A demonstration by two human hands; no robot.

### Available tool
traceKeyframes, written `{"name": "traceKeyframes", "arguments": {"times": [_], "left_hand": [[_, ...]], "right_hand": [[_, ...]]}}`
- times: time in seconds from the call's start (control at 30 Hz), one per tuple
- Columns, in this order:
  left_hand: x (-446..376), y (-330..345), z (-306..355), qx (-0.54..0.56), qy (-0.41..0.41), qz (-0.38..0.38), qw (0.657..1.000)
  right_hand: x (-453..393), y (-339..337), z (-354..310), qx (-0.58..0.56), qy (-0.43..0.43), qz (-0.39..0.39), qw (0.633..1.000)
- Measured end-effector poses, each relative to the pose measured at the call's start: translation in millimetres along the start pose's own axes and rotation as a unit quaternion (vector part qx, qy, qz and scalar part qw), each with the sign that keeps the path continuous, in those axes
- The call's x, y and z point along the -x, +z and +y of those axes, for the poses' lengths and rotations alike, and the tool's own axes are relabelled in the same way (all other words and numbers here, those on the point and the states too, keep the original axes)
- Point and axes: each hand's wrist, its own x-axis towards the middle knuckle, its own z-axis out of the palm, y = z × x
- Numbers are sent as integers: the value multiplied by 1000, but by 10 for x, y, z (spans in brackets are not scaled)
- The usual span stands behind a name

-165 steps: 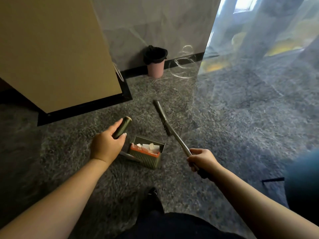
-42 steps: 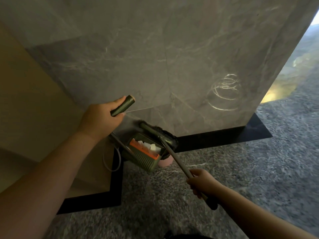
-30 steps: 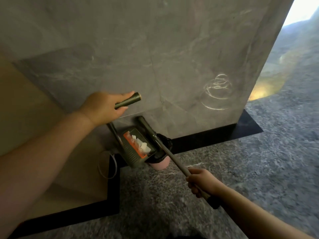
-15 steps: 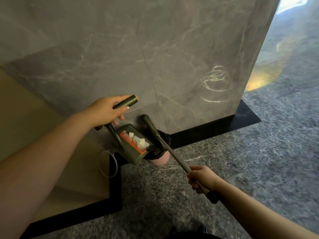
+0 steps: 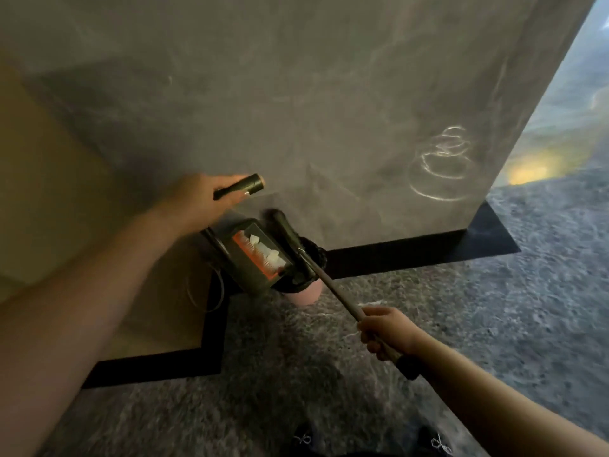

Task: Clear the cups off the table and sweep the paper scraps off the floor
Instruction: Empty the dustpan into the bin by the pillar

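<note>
My left hand (image 5: 197,201) grips the dark handle (image 5: 242,187) of a green dustpan (image 5: 250,258). The pan hangs tilted over a pink bin (image 5: 306,295) with a black liner, which stands against the marble wall. White paper scraps (image 5: 263,252) lie inside the pan by its orange comb. My right hand (image 5: 385,333) holds the long grey broom handle (image 5: 333,286). The broom head (image 5: 290,235) sits at the pan's right edge, above the bin's mouth. The pan and broom hide most of the bin.
A grey marble wall (image 5: 329,110) rises straight ahead with a black skirting strip (image 5: 412,253) at its foot. A beige panel (image 5: 49,176) stands at the left. A thin white cord loop (image 5: 204,291) hangs by the corner. Grey speckled floor (image 5: 478,324) spreads right.
I have walked from the open floor up to the bin. In the last second the dustpan tipped further over the bin and the broom head stayed against its edge.
</note>
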Motion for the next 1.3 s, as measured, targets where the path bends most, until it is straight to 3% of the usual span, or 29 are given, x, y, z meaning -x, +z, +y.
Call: {"name": "traceKeyframes", "arguments": {"times": [0.4,0.77,1.03,1.3], "left_hand": [[282,243,393,-12,-33,46,998],[-364,271,1018,-85,-71,56,992],[-966,529,1780,-267,-121,0,956],[-1263,741,2118,-316,-114,-66,940]], "right_hand": [[-115,-775,-410,100,30,-58,993],[-348,-1591,-844,122,20,-90,988],[-564,-2374,-1203,179,-4,-136,974],[-684,-2511,-1252,189,-1,-149,971]]}}
